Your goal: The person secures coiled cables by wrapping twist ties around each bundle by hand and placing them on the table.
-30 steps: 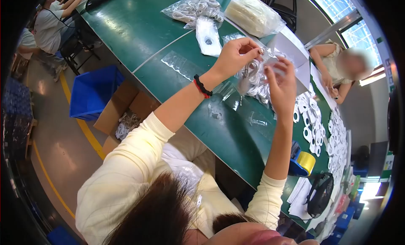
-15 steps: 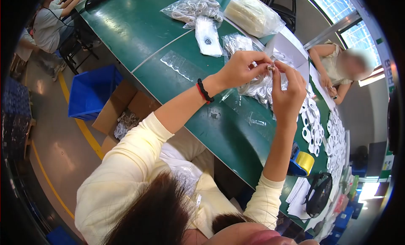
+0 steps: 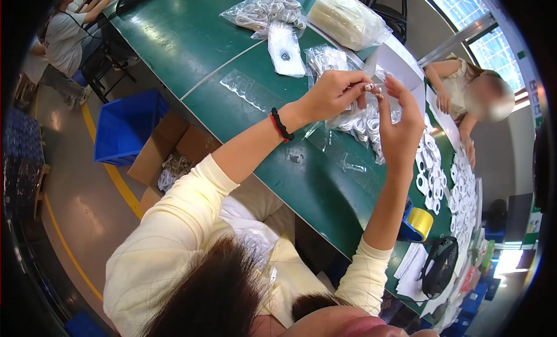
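My left hand [image 3: 336, 96], with a black and red band on its wrist, is closed in a pinch above the table. Between its fingertips is a small whitish and brown piece [image 3: 369, 87], too small to name. My right hand [image 3: 403, 125] is raised close beside it, thumb and fingers apart, the thumb tip at the piece's edge. Below both hands lie bundles of coiled white cords [image 3: 362, 127] in clear bags. A flat clear plastic bag [image 3: 249, 90] rests on the green table [image 3: 232, 125].
White ring-shaped pieces [image 3: 429, 171] spread along the right side, near a blue tape dispenser [image 3: 413, 221] and a black pouch [image 3: 439, 267]. Bagged cords [image 3: 267, 12] and a wrapped stack [image 3: 348, 22] are at the back. A blue bin [image 3: 129, 127] stands left; a person [image 3: 455, 84] sits opposite.
My right hand's fingers have spread from a pinch and lifted off the small piece. My left hand keeps its place. The person opposite has reached a hand towards the white pieces.
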